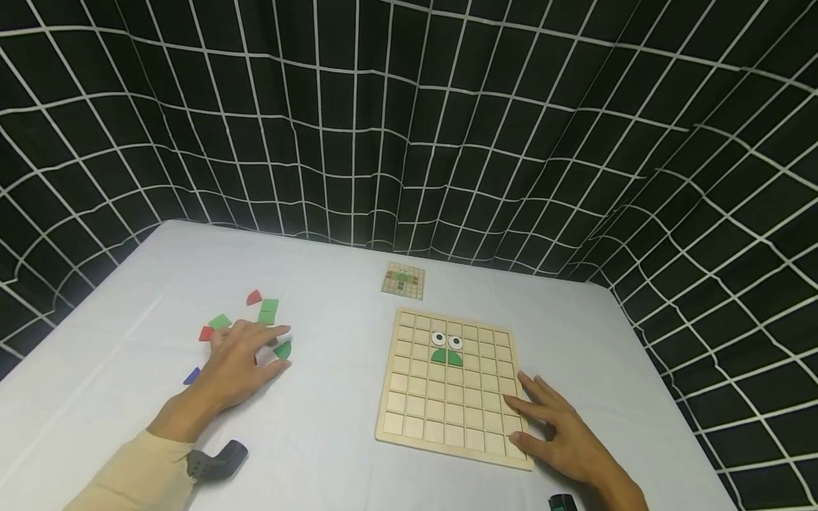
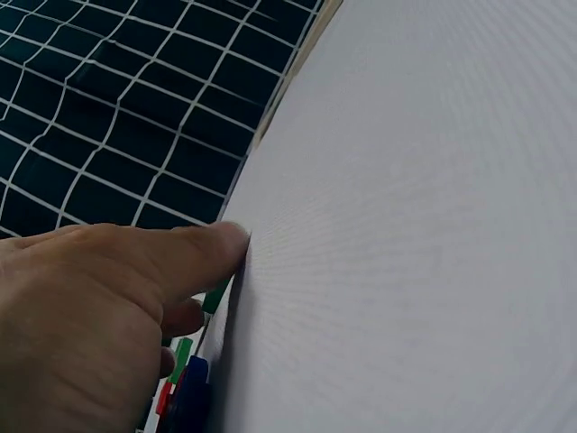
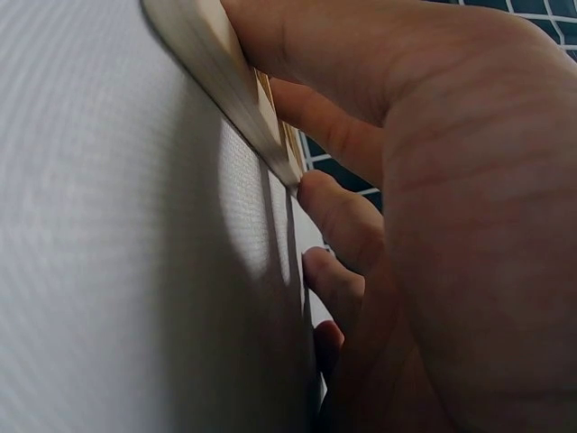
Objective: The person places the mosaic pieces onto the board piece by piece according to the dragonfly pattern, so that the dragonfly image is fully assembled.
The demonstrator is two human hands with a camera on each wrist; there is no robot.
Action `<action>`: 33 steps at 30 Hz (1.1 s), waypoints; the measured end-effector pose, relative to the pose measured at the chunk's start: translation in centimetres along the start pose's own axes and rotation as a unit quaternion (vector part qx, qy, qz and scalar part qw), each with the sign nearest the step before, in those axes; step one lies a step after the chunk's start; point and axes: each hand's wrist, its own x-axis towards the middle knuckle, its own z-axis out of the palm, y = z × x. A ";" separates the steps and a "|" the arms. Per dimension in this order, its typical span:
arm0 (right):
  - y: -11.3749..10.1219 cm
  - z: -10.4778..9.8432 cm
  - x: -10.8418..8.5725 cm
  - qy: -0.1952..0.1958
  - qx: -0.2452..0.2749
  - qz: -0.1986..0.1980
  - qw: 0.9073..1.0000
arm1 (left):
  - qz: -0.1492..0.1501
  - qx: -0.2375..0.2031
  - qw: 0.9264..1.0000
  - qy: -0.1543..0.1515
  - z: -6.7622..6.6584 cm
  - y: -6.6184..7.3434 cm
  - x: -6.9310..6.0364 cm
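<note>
On the left of the head view, my left hand (image 1: 239,362) is over the loose pieces, thumb and index finger spread apart. A green rounded piece (image 1: 283,349) lies between them; whether the hidden fingers touch a piece I cannot tell. My right hand (image 1: 562,433) rests on the right edge of the wooden grid board (image 1: 415,404), thumb and index finger on its surface. Two round eye pieces (image 1: 438,338) sit on the board above two green curved pieces (image 1: 447,357). In the right wrist view, the fingers of my right hand (image 3: 361,180) lie along the board's edge (image 3: 225,63).
Near my left hand lie green squares (image 1: 268,311), red pieces (image 1: 254,297), another green piece (image 1: 220,321) and a blue piece (image 1: 192,376). A small patterned card (image 1: 403,280) is behind the board. A black object (image 1: 562,502) stands at the front edge of the view. Dark gridded cloth surrounds the table.
</note>
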 end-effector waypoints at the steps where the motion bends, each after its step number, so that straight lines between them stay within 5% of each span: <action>1: 0.0 0.0 0.0 0.001 -0.002 -0.002 1.000 | 0.000 -0.001 1.000 0.002 0.0 0.0 0.0; 20: -0.2 0.1 -0.2 -0.004 -0.003 0.013 1.000 | 0.068 -0.050 0.994 0.075 0.1 1.1 0.3; 33: 0.0 0.2 0.1 -0.001 -0.008 0.011 1.000 | 0.117 -0.091 0.985 0.093 -0.2 4.4 2.5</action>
